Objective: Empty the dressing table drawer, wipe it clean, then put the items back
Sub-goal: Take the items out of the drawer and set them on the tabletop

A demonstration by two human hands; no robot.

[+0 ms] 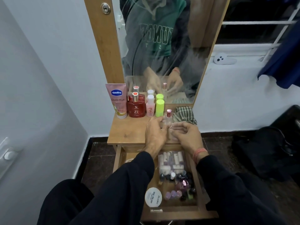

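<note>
The wooden drawer (201, 189) is pulled open below the dressing table top (126, 133). Inside lie a clear pack of white tubes (172, 161), several small nail polish bottles (180, 185) and a round white tub (153, 198). On the top stand a pink Vaseline tube (117, 101), a red perfume bottle (136, 108), a small pink bottle (150, 106) and a lime-green bottle (159, 107). A clear bottle with a pink cap (168, 118) stands on the top between my hands; my left hand (155, 133) has its fingertips on it. My right hand (186, 135) hovers just right of it, fingers curled.
A checked cloth (185, 115) lies crumpled at the table top's right rear. The mirror (162, 46) rises behind the bottles. A white wall stands to the left, a dark bag (266, 151) sits on the floor at right, and blue fabric (282, 62) hangs at upper right.
</note>
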